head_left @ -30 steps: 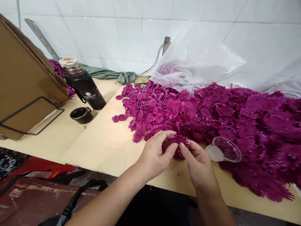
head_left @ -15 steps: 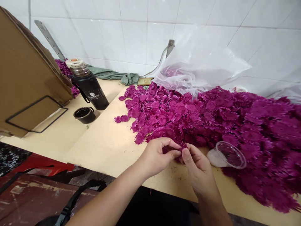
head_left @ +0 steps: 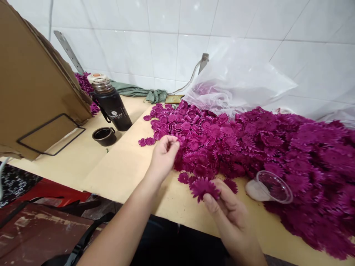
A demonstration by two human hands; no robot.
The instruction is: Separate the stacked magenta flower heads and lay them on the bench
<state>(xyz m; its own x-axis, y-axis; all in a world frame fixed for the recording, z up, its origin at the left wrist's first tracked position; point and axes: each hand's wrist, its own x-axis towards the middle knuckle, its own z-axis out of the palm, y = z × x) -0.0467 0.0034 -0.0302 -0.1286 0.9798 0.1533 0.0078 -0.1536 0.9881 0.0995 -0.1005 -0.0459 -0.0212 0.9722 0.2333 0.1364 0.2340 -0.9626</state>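
A large heap of magenta fabric flower pieces (head_left: 249, 144) covers the right half of a pale wooden table (head_left: 122, 173). My right hand (head_left: 231, 218) is near the table's front edge and pinches one magenta flower piece (head_left: 203, 187) between thumb and fingers. My left hand (head_left: 163, 155) is farther out at the left edge of the heap, fingers curled together over the petals there; what it grips, if anything, is hidden. A clear plastic cup (head_left: 270, 183) lies on its side just right of my right hand.
A black flask (head_left: 111, 105) and its black cup lid (head_left: 104, 135) stand at the back left. A cardboard box (head_left: 33, 92) leans at the far left. A clear plastic bag (head_left: 235, 85) rests against the white tiled wall. A green cloth (head_left: 135, 91) lies behind.
My hands, which were together working one flower, have separated. The left hand moved up and left to the heap's edge. The right hand drew back toward me with the flower.
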